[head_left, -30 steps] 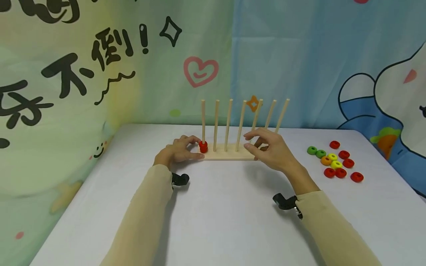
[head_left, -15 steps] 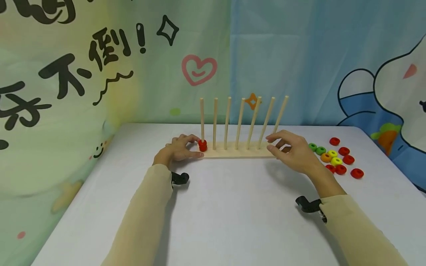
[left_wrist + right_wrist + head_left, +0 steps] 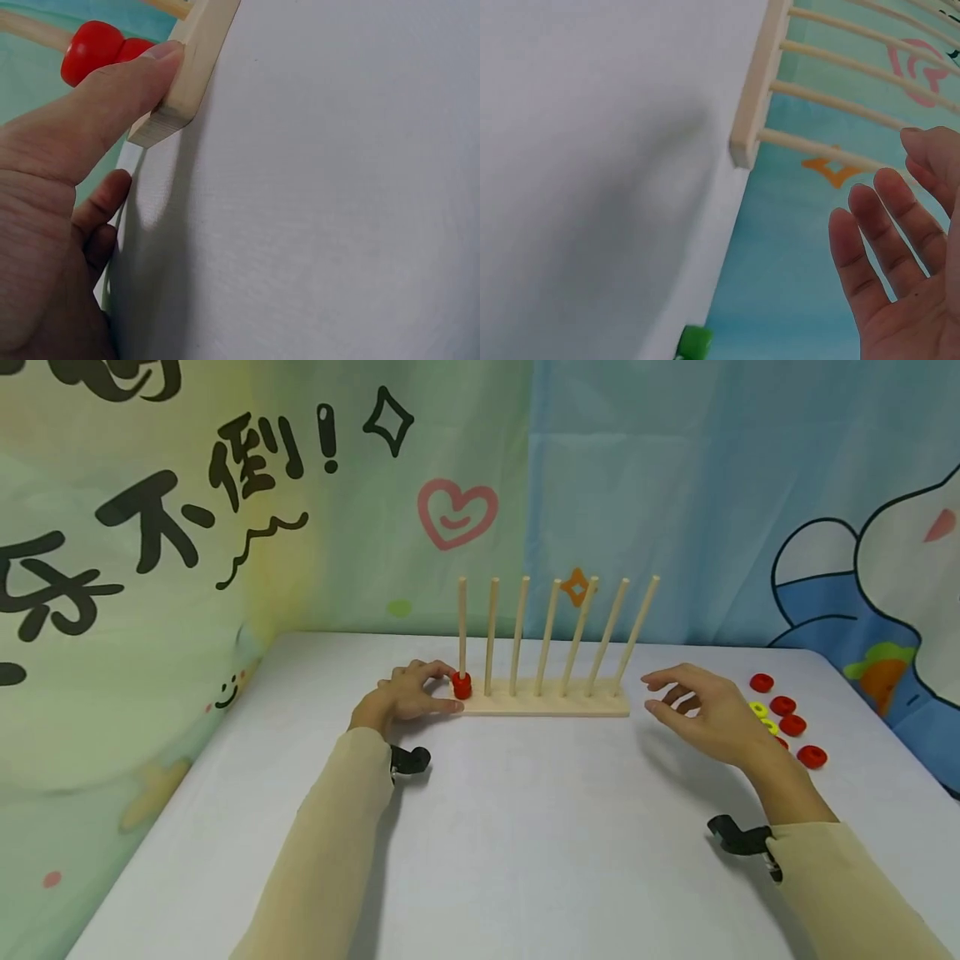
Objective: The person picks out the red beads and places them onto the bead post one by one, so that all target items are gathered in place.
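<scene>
A wooden peg rack [image 3: 543, 702] with several upright pegs stands toward the back of the table. Two red beads [image 3: 462, 686] are stacked on its leftmost peg. My left hand [image 3: 408, 696] holds the rack's left end. In the left wrist view, the thumb [image 3: 142, 75] presses on the base beside the red beads [image 3: 94, 52]; the index fingertip is hidden there. To the right of the rack, my right hand [image 3: 708, 710] is held above the table with nothing in it. In the right wrist view, its fingers [image 3: 892, 232] are spread and slightly bent, apart from the pegs.
Loose red beads [image 3: 812, 757] and yellow beads [image 3: 758, 709] lie on the white table [image 3: 555, 827] at the right, partly behind my right hand. A green bead [image 3: 694, 342] shows in the right wrist view. A printed cloth [image 3: 637, 485] hangs behind the table.
My right hand has moved right along the rack, past its right end, toward the loose beads, and now covers some of them. My left hand has stayed at the rack's left end.
</scene>
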A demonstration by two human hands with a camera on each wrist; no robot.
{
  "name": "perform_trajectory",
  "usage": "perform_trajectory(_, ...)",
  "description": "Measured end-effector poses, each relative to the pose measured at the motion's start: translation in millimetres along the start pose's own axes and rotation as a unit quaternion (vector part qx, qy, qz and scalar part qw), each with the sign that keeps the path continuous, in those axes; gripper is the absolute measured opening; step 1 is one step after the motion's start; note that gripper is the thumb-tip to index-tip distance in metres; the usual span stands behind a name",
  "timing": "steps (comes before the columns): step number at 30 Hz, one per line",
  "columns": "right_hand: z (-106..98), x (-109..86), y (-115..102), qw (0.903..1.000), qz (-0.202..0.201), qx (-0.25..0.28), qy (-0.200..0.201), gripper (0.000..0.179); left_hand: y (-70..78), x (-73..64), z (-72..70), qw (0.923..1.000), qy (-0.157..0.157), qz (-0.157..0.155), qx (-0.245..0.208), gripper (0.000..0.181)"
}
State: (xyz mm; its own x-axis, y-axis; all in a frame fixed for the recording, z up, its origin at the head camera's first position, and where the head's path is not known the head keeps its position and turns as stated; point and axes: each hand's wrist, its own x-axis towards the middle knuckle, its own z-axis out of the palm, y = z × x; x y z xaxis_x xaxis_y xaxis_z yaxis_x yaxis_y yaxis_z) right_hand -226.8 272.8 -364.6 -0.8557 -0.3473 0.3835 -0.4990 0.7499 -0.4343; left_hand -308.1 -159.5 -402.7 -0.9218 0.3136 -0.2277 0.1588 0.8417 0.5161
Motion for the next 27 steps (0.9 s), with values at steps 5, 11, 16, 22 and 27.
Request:
perform_trajectory(5, -1.1, -8.1, 12.1, 1.0000, 0.007, -0.004, 0.005, 0.033, -0.9, 0.2, -0.9, 1.0000, 0.001, 0.000, -0.002, 0.064)
perform_trajectory(11, -6.1, -17.0, 25.6, 0.9997, 0.011, -0.022, -0.001, 0.035, -2.2, 1.7, 0.7, 1.0000, 0.004, 0.000, -0.003, 0.062)
perform_trajectory(16, -10.0, -26.8, 34.9, 0.9975, 0.048, -0.040, -0.034, 0.039, -1.7, 1.4, 0.6, 1.0000, 0.002, -0.001, -0.008, 0.062)
perform_trajectory(22, -14.7, -34.9, 39.9, 0.9944, 0.047, -0.062, -0.071, 0.043, -1.3, -0.9, -2.4, 0.9999, 0.002, -0.007, -0.010, 0.060)
perform_trajectory(27, -26.4, -40.6, 42.9, 0.9909, 0.071, -0.070, -0.090, 0.046, -0.8, 0.3, -1.5, 0.9999, 0.000, -0.003, -0.012, 0.060)
